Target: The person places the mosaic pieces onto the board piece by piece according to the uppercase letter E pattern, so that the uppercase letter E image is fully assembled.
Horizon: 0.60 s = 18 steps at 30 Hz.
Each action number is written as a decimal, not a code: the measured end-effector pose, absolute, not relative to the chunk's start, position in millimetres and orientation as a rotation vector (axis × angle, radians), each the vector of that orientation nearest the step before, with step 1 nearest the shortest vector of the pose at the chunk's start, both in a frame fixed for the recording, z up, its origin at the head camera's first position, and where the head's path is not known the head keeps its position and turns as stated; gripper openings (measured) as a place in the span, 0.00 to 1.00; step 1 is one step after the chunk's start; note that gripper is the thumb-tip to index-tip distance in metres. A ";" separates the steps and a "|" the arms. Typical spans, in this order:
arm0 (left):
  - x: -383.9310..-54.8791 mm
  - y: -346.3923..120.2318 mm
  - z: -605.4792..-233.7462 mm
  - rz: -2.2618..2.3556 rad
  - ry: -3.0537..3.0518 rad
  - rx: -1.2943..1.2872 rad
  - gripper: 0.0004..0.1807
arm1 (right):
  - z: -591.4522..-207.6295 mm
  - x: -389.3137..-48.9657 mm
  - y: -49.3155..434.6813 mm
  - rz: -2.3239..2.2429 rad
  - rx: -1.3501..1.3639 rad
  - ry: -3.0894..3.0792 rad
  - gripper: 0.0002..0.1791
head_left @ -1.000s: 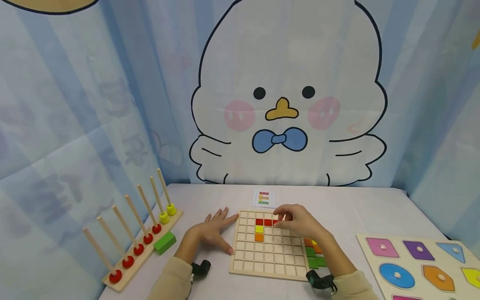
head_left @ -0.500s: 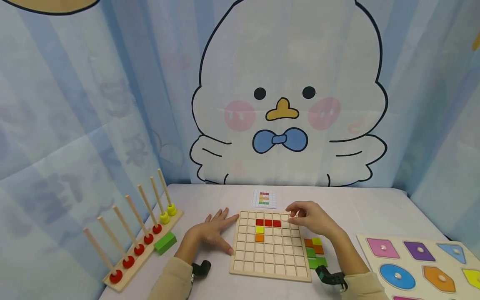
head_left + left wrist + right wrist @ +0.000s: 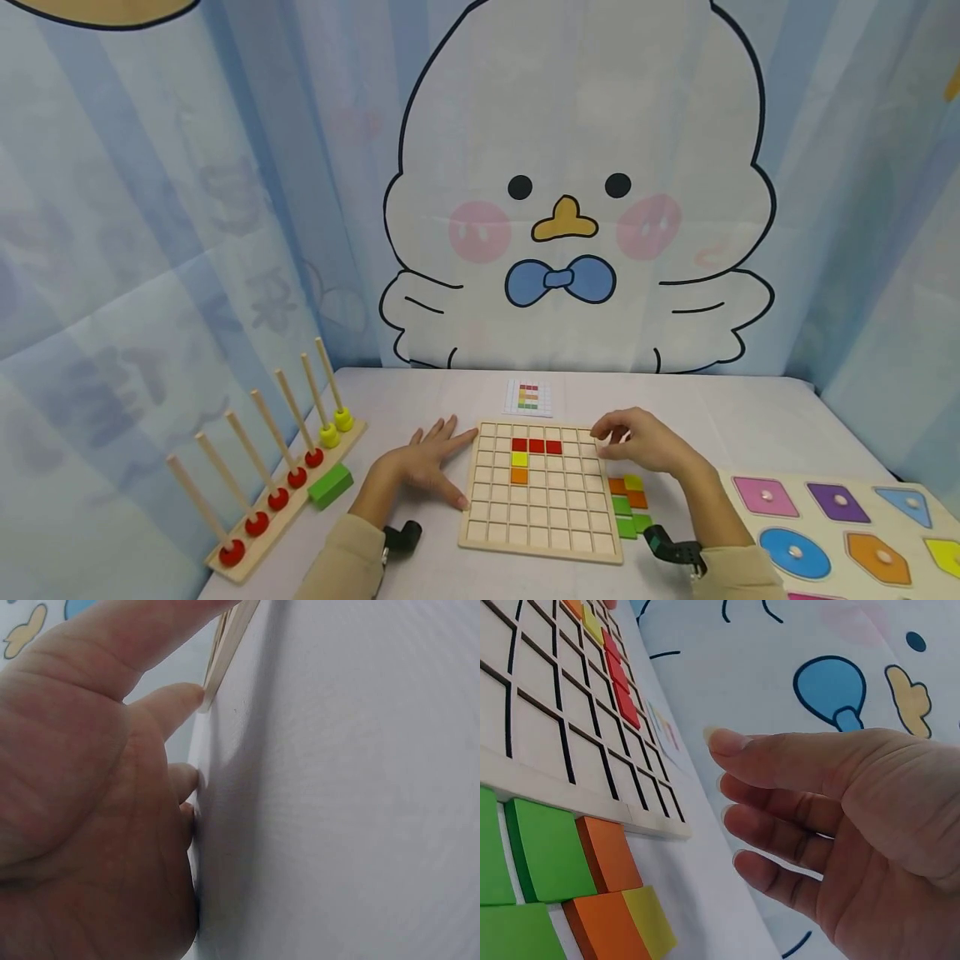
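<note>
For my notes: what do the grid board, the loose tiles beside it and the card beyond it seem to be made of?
Board: probably wood, matte and unpainted, judging by its pale tan colour.
Tiles: likely painted wood with a smooth finish, given the even colour over tops and sides; plastic is possible.
Card: paper or thin card, since it lies flat with a printed grid; coating unclear.

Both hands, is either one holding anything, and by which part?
Nothing is held: the right hand is empty, and the left hand only touches the edge of the grid board.
</note>
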<state>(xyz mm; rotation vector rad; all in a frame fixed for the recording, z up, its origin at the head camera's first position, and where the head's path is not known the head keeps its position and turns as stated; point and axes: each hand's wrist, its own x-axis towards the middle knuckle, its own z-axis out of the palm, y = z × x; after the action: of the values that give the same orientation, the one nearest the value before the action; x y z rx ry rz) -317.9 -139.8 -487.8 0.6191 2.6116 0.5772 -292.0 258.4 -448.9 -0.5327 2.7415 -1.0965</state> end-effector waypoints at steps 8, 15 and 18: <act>-318.0 -140.1 -489.2 0.575 2.610 0.614 0.67 | -452.2 -291.7 273.0 -1.064 -0.564 2.690 0.12; -317.8 -140.6 -488.9 0.564 2.611 0.623 0.67 | -456.2 -291.4 277.3 -1.049 -0.525 2.636 0.09; -317.9 -140.8 -489.0 0.564 2.611 0.625 0.67 | -458.5 -291.2 278.1 -1.035 -0.506 2.608 0.09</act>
<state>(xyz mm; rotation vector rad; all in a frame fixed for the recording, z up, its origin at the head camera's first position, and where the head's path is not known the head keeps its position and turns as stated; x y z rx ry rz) -317.9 -140.8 -489.0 0.6253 2.6115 0.5639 -291.2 278.1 -458.5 -0.5062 2.6081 -1.0346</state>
